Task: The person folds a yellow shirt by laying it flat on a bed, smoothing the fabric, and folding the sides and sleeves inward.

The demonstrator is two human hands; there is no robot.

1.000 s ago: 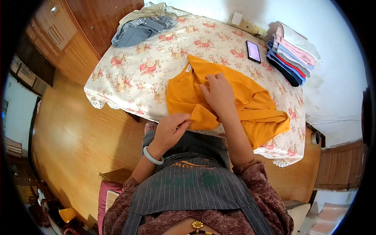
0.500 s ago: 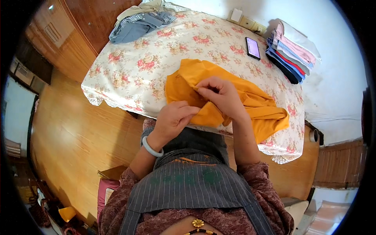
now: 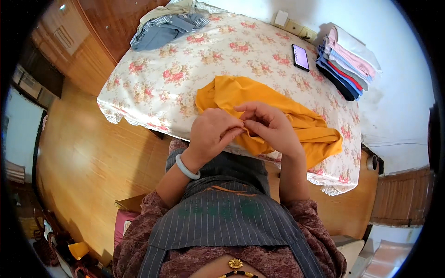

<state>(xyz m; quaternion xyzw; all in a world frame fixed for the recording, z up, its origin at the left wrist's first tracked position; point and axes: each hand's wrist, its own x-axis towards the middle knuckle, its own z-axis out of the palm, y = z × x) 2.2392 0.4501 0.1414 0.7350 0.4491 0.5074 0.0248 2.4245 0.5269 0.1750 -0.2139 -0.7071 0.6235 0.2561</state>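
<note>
A mustard-yellow garment [image 3: 269,103] lies bunched on the flowered bedspread [image 3: 176,97], at the bed's near edge. Both hands meet over its near left part, fingertips almost touching. With fingers and thumb closed, my left hand [image 3: 211,134] pinches the cloth's edge; a pale bangle circles that wrist. My right hand [image 3: 273,127] pinches the same edge between thumb and fingertips, just right of the left. The garment's right end spreads in folds past my right forearm. The exact bit of cloth between the fingertips is mostly hidden.
A phone [image 3: 300,58] with a lit screen lies on the bed's far right, beside a stack of folded clothes [image 3: 345,62] against the wall. Rumpled grey clothes [image 3: 169,30] lie at the far left. A wall socket strip [image 3: 294,27] sits behind the bed.
My hands have come together: the right moved down toward me, the left moved right and slightly up. The garment's raised upper edge has sunk lower.
</note>
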